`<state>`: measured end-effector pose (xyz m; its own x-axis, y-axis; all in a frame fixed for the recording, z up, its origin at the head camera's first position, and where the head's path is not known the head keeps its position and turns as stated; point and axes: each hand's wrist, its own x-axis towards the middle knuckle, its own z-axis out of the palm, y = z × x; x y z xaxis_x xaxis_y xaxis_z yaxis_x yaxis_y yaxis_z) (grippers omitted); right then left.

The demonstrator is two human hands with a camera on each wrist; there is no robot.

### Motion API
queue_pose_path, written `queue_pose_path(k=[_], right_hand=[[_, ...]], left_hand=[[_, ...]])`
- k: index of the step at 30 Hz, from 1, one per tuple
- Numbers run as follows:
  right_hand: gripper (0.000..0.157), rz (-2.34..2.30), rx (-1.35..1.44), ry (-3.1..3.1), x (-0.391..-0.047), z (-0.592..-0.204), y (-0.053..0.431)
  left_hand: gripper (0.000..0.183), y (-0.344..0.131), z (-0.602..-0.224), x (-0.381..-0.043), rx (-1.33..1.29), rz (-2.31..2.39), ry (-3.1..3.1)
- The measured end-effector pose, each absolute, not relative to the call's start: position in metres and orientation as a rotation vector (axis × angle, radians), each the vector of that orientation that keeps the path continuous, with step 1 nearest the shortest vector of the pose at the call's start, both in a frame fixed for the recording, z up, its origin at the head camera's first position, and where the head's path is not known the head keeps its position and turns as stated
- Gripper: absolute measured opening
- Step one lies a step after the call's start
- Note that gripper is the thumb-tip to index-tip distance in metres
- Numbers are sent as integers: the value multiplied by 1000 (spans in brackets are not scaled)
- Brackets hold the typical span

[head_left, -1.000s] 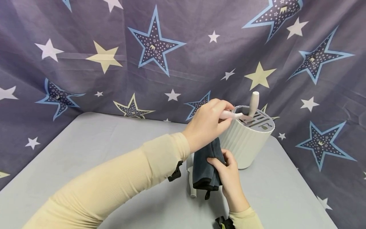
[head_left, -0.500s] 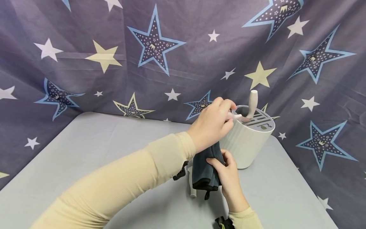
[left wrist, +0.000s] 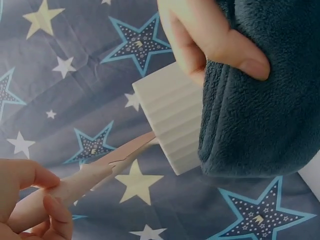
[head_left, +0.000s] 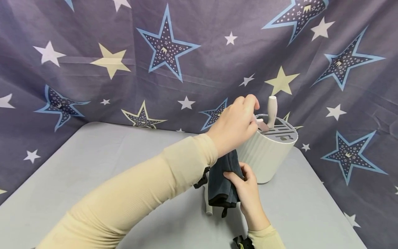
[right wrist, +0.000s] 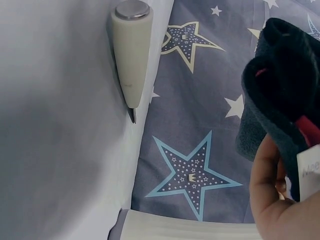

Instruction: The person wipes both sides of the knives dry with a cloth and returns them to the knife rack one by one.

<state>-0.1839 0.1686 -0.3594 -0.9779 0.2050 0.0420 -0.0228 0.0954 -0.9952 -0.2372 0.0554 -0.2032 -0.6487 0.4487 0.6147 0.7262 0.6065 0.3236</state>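
In the head view my left hand (head_left: 236, 121) grips a pale-handled knife, mostly hidden behind the fingers. Its pinkish blade (head_left: 263, 125) reaches over the slotted top of the ribbed white knife block (head_left: 264, 159). The left wrist view shows the knife's handle (left wrist: 67, 192) between thumb and fingers, the blade slanting to the block's rim. Lower down, my right hand (head_left: 250, 190) holds a folded dark teal cloth (head_left: 222, 183), thumb on top, in front of the block. Another knife handle (head_left: 272, 110) stands up from the block.
A white-handled knife (head_left: 208, 204) lies on the grey table (head_left: 149, 211), partly under the cloth in the head view; its handle (right wrist: 132, 60) shows in the right wrist view. A star-patterned curtain (head_left: 192, 62) hangs behind the table.
My left hand has moved right and up, its knife closer in over the block's top. The standing knife handle has shifted slightly left and straightened. My right hand and the cloth barely move.
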Motion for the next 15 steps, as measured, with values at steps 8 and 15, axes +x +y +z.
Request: queue_pose_path(k=[8,15], right_hand=[[32,1997,-176,-2191,-184,-360,169],[32,2008,-176,-2192,-184,-359,168]], left_hand=[[24,52,-194,-242,-863,-798,-2429],[29,56,-199,-251,-870,-887,-2371]])
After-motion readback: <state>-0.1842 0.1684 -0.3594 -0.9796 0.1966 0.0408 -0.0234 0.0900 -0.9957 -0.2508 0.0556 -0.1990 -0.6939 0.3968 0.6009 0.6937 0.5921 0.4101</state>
